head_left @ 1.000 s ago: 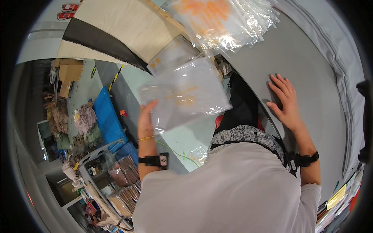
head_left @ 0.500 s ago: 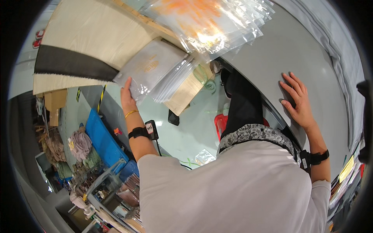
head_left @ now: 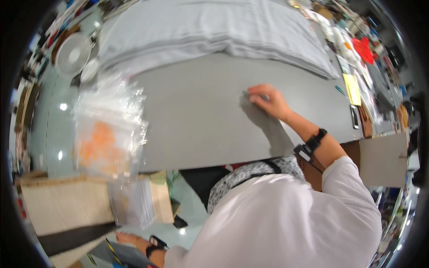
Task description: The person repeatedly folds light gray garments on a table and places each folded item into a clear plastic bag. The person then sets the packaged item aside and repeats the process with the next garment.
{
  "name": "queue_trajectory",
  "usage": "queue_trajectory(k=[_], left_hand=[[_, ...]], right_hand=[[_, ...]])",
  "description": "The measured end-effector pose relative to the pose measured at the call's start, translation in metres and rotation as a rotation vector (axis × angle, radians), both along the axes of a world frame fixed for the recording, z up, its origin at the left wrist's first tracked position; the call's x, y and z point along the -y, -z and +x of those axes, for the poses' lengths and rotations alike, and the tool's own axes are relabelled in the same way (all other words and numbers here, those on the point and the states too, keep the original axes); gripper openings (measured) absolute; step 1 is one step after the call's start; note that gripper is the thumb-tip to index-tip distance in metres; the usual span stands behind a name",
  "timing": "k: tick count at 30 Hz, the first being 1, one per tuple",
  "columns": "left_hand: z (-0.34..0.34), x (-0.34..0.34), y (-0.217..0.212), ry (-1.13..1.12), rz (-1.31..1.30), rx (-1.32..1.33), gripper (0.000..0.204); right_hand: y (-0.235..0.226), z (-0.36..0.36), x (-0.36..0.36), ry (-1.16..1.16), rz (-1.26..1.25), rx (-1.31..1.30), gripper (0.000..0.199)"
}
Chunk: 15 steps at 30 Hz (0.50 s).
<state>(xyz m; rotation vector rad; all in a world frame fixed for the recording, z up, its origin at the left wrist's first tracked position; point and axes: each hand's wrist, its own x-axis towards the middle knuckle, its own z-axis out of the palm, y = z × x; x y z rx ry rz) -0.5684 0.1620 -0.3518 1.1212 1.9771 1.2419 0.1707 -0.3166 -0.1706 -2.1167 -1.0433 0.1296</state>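
Observation:
My right hand [head_left: 271, 103] hovers over the grey table [head_left: 192, 120], its fingers loosely bent and apart from the thumb, holding nothing. Low at the left, my left hand [head_left: 127, 238] is beside the near end of a stack of clear-bagged flat grey items [head_left: 134, 205]; its fingers are blurred, and I cannot tell whether they touch the stack. This stack rests on a pale wooden board [head_left: 161, 196]. Clear plastic bags with orange print [head_left: 103, 149] lie fanned at the table's left end. Along the far side spreads a thick pile of light grey cloth [head_left: 214, 29].
A white fan [head_left: 73, 53] stands at the far left. Yellow paper [head_left: 352, 89], a green pen [head_left: 340, 90] and a dark phone [head_left: 355, 117] lie near the right edge. A cardboard box [head_left: 382, 161] stands by my right elbow.
My view has swung from the stack at the left to the table. My left hand has come off the stack's corner. My right hand has lifted from lying flat on the table.

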Motion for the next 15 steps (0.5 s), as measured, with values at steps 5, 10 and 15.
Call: queue_trajectory(k=[5,10,15], left_hand=[[0.192,0.014,-0.144,0.368,0.481,0.106,0.031],[0.451,0.098,-0.227,1.112,0.328,0.169,0.022],[0.68,0.197,-0.24,1.767,0.019,0.361,0.018]], right_hand=[[-0.014,0.144,0.05,0.602,0.058,0.386,0.017],[-0.008,0.199,0.06,0.683,-0.063,0.333,0.024],[-0.007,0.215,0.069,0.665,-0.109,0.148,0.025]])
